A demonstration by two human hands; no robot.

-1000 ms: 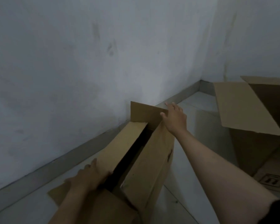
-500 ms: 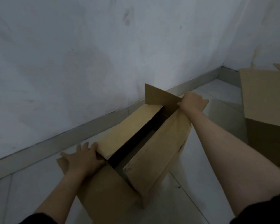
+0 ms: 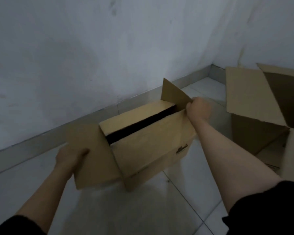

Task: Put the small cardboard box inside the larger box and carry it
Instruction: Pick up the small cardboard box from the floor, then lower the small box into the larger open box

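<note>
Small box [image 3: 148, 143]: held between both hands, tilted, lower corner close to the floor; can't tell if it touches.
Top flaps: two long flaps nearly shut, dark slit between them running L-near to R-far; far end flap [image 3: 174, 94] stands up; near end flap [image 3: 92, 156] splays out toward the person.
Left hand [image 3: 70, 158]: closed on outer edge of the near end flap, thumb on top, fingers under and hidden.
Right hand [image 3: 199, 110]: fisted at the far R corner, pinching the base of the upright flap where it meets the long flap.
Larger box [image 3: 255, 129]: on the floor to the R, apart from the small box, flaps wide open, mouth facing up; partly cut off by frame edge.
Gap: strip of bare tile between the small box's R end and the larger box's L flap; R forearm crosses above it.
Wall [image 3: 92, 56]: just behind the small box, grey skirting [image 3: 41, 141] along its foot; corner of the room at far R, behind the larger box.
Floor [image 3: 159, 209]: pale tiles, open room in front of the small box, toward the person.
Sleeves: dark, at both lower frame corners.
</note>
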